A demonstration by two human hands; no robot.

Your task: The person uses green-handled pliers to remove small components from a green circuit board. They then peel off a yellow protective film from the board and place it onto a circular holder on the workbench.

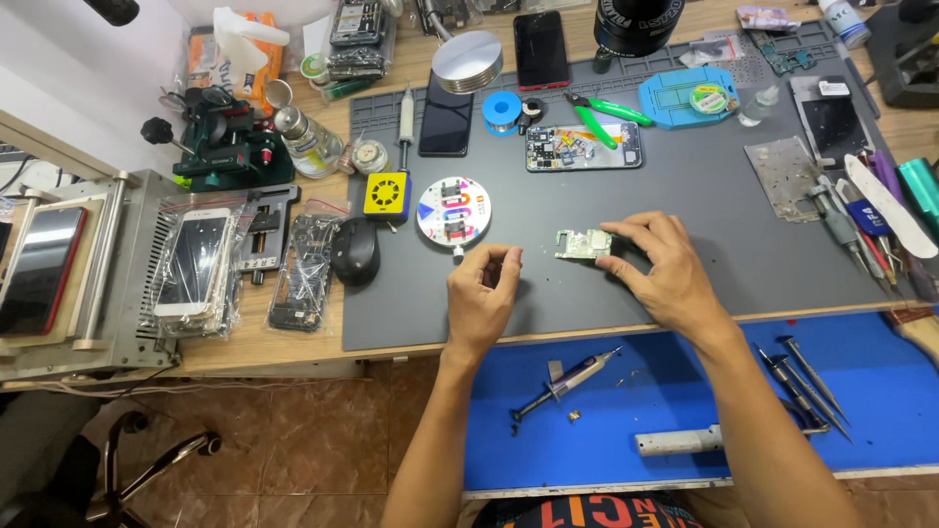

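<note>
One circuit board under right hand; left hand beside.

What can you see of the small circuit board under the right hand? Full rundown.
The small circuit board is roughly rectangular and pale green, with silvery metal shields over most of its top. It lies flat on the grey work mat, near the middle. The right hand touches its right end with the fingertips; the left hand is curled just to its left, apart from it. Finer detail is too small to tell.
</note>
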